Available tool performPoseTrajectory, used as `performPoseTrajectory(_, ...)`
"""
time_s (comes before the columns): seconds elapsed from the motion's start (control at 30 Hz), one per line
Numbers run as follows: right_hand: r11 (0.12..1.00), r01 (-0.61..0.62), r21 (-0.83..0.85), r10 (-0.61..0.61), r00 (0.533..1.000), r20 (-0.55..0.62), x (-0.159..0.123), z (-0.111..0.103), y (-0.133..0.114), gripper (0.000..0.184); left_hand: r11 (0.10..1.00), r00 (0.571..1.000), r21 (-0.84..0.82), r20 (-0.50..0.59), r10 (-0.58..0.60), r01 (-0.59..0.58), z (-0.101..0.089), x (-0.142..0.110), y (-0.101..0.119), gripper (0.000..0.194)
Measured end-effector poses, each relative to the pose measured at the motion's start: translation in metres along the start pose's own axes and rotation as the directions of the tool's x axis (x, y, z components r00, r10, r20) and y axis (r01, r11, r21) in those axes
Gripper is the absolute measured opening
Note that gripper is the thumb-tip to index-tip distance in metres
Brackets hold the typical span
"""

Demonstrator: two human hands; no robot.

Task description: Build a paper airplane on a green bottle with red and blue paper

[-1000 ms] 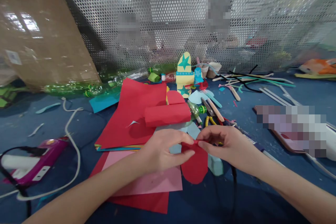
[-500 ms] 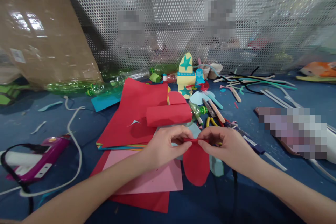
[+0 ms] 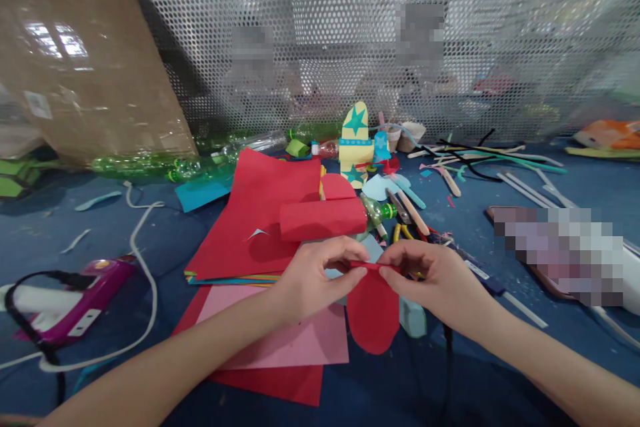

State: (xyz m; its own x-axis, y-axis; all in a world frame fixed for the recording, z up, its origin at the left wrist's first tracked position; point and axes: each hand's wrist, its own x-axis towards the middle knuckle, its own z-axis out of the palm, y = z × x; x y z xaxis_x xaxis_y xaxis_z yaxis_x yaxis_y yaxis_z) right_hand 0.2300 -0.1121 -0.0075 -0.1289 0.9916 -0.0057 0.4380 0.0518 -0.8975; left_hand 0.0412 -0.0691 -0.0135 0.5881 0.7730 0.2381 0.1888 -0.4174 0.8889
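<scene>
"Firstly, report on the red paper piece [image 3: 373,313]."

"Hanging by its top edge, between both hands, rounded end downward. Apparently folded narrowly along that edge. Pinched at one end by the left hand [image 3: 310,280], at the other by the right hand [image 3: 435,273], thumbs to the near side. Cannot tell how firmly."

"State likely faults at the fold."

"Skewing, from pressing unequally at the two ends. Possibly springing open, from releasing either end too soon. Creasing or tearing, from squeezing thin paper too hard."

"And further out?"

"Just beside, to the right, noting pale blue pieces [image 3: 413,319]: liable to catch the rounded end if lowered carelessly. Beyond the left hand, noting a red roll [image 3: 323,219] around a green bottle [image 3: 383,211]: judged apt to roll if nudged by the knuckles. Advise keeping the right forearm off the dark blue tool [image 3: 477,270]."
</scene>
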Motion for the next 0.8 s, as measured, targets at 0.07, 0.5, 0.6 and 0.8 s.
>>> performPoseTrajectory(0.07, 1.0, 0.006, -0.011, -0.006, 1.0, -0.003, 0.0, 0.0, 0.0, 0.009, 0.998, 0.999, 0.041, 0.011, 0.037, -0.037, 0.0, -0.001, 0.0, 0.011)
performPoseTrajectory(0.5, 0.999, 0.052, 0.007, -0.053, 0.993, 0.104, 0.002, -0.001, 0.003, 0.012, 0.817, 0.896, 0.379, 0.09, 0.435, -0.434, -0.002, -0.006, -0.014, 0.013)
performPoseTrajectory(0.6, 0.998, 0.063, 0.0, -0.063, 0.993, 0.099, 0.001, -0.001, 0.001, 0.011, 0.785, 0.873, 0.391, 0.134, 0.469, -0.481, -0.003, -0.007, -0.015, 0.012)
performPoseTrajectory(0.8, 0.992, 0.114, -0.047, -0.111, 0.991, 0.077, -0.004, 0.0, -0.002, 0.012, 0.657, 0.772, 0.44, 0.152, 0.617, -0.612, -0.003, -0.007, -0.019, 0.014)
